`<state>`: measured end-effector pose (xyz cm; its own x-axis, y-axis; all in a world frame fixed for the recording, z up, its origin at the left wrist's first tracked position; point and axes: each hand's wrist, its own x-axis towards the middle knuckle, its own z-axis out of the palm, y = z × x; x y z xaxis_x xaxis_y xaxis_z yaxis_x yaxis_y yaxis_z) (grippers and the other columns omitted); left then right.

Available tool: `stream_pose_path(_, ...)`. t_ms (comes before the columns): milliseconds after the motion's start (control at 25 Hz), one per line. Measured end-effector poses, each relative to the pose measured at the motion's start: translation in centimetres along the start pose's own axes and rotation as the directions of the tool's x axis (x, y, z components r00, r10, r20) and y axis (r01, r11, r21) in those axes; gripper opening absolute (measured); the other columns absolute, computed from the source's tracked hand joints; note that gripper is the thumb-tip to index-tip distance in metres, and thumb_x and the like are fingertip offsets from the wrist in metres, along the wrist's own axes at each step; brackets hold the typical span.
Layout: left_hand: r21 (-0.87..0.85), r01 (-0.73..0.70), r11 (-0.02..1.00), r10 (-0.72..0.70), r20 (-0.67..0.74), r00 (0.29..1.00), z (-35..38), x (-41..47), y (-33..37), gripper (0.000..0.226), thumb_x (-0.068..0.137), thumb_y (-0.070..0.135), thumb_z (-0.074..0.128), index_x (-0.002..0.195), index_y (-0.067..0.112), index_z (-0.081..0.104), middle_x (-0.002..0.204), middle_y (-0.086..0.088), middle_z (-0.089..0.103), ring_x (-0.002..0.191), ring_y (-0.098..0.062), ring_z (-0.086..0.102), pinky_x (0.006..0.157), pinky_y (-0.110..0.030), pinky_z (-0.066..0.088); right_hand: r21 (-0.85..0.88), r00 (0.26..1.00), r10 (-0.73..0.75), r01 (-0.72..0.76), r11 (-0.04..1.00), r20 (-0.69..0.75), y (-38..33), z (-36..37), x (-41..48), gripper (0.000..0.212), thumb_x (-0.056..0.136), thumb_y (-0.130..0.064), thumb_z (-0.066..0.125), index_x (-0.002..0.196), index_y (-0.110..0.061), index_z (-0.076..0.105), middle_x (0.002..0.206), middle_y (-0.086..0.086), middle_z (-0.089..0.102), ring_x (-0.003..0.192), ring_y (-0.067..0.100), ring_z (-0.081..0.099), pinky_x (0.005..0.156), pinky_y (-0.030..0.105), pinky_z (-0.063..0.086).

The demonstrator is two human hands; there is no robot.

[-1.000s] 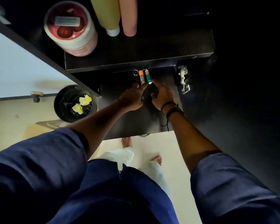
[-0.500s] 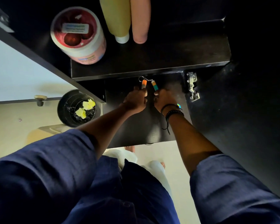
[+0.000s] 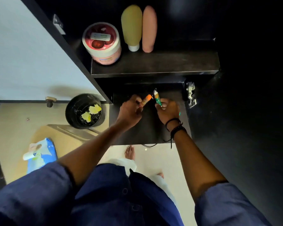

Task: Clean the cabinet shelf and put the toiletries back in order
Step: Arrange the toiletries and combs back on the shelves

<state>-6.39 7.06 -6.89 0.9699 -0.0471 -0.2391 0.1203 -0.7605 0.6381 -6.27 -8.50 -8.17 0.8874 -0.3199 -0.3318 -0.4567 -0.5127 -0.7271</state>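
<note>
My left hand (image 3: 131, 110) grips a small orange-capped tube (image 3: 147, 99) over the lower black shelf (image 3: 147, 128). My right hand (image 3: 167, 110) holds a small green tube (image 3: 158, 99) with a metal key ring at its top. The two tubes are linked by the ring and tilt apart. On the upper shelf (image 3: 155, 66) stand a round pink jar with a red lid (image 3: 102, 43), a yellow bottle (image 3: 131, 28) and a pink bottle (image 3: 149, 28), both cap down.
A black bin (image 3: 83, 110) with crumpled yellow paper stands on the floor at the left. A blue wipes pack (image 3: 41, 154) with a white tube on it lies on a beige surface. A metal hinge (image 3: 190, 94) sits on the cabinet's right wall.
The two tubes, side by side earlier, are now pulled apart between my hands. The camera has tilted, so the upper shelf and the wipes pack show more.
</note>
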Motion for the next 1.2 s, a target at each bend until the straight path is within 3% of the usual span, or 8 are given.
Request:
stream_pose_path(120,-0.084,-0.017,0.996,0.012,-0.064,0.998,-1.8,-2.9,0.7,0.032,0.084,0.016,0.064,0.116,0.019,0.06,0.103,-0.003,0.072,0.092,-0.021,0.068,0.078,-0.032,0.053,0.025,0.99,-0.117,0.119,0.993,-0.073,-1.6,-2.3,-2.8,0.02,0.084,-0.019,0.067,0.101,-0.009,0.07,0.097,0.012,0.072,0.094,0.03,0.066,0.083,0.038,0.053)
stream_pose_path(320,-0.272,-0.104,0.957,0.054,-0.185,0.981,-4.5,-7.1,3.3,0.02,0.088,0.018,0.058,0.106,0.02,0.067,0.081,0.006,0.066,0.073,-0.01,0.062,0.063,-0.026,0.048,0.152,0.96,-0.262,0.275,0.95,-0.096,-4.5,-5.8,-6.9,0.018,0.086,-0.022,0.064,0.102,-0.016,0.068,0.09,0.0,0.072,0.084,0.017,0.068,0.082,0.04,0.056)
stream_pose_path(520,-0.502,-0.165,0.849,0.028,-0.27,0.963,-7.2,-9.8,7.9,0.025,0.09,0.01,0.059,0.113,0.022,0.062,0.091,0.001,0.07,0.084,-0.013,0.067,0.078,-0.025,0.055,0.281,0.921,-0.367,0.389,0.877,-0.131,-9.2,-9.0,-9.0,0.022,0.088,-0.017,0.063,0.11,-0.012,0.067,0.091,-0.005,0.068,0.073,-0.013,0.06,0.068,0.006,0.048)
stream_pose_path(640,-0.599,-0.225,0.769,0.026,-0.322,0.946,-9.6,-11.5,10.7,0.027,0.091,0.005,0.057,0.114,0.019,0.061,0.094,0.005,0.069,0.085,-0.004,0.067,0.078,-0.014,0.053,0.312,0.877,-0.453,0.481,0.82,-0.162,-12.0,-11.1,-11.0,0.024,0.089,-0.014,0.063,0.112,-0.012,0.066,0.094,-0.008,0.067,0.077,-0.009,0.061,0.066,0.001,0.044)
stream_pose_path(760,-0.629,-0.225,0.744,-0.005,-0.342,0.94,-11.6,-10.9,13.3,0.025,0.09,0.008,0.06,0.112,0.021,0.061,0.095,0.009,0.068,0.085,0.0,0.066,0.074,-0.01,0.052,0.328,0.849,-0.486,0.529,0.783,-0.208,-14.7,-12.4,-11.0,0.021,0.089,-0.013,0.062,0.11,-0.016,0.067,0.089,-0.016,0.065,0.076,-0.01,0.06,0.065,0.002,0.044)
stream_pose_path(840,-0.581,-0.405,0.706,0.045,-0.533,0.845,-16.5,-12.1,16.8,0.024,0.089,0.014,0.063,0.111,0.023,0.061,0.093,0.014,0.066,0.086,0.003,0.065,0.07,-0.008,0.049,0.282,0.715,-0.63,0.699,0.658,-0.303,-20.2,-16.0,-13.2,0.021,0.089,-0.014,0.062,0.109,-0.016,0.067,0.087,-0.021,0.064,0.076,-0.012,0.059,0.065,0.002,0.044)
stream_pose_path(960,-0.576,-0.46,0.676,0.076,-0.566,0.821,-18.1,-11.9,18.3,0.024,0.087,0.015,0.066,0.111,0.02,0.063,0.095,0.015,0.066,0.087,0.007,0.064,0.069,-0.006,0.048,0.283,0.676,-0.665,0.737,0.614,-0.318,-22.0,-17.0,-13.0,0.021,0.089,-0.015,0.063,0.11,-0.018,0.067,0.088,-0.019,0.065,0.077,-0.012,0.06,0.064,0.004,0.045)
stream_pose_path(1200,-0.544,-0.552,0.632,0.09,-0.655,0.75,-21.6,-12.1,20.1,0.026,0.086,0.016,0.068,0.111,0.02,0.064,0.099,0.006,0.069,0.09,-0.003,0.068,0.075,-0.013,0.053,0.194,0.591,-0.711,0.803,0.563,-0.381,-27.1,-19.5,-13.0,0.023,0.089,-0.019,0.062,0.112,-0.017,0.067,0.088,-0.014,0.065,0.073,-0.005,0.059,0.065,0.004,0.046)
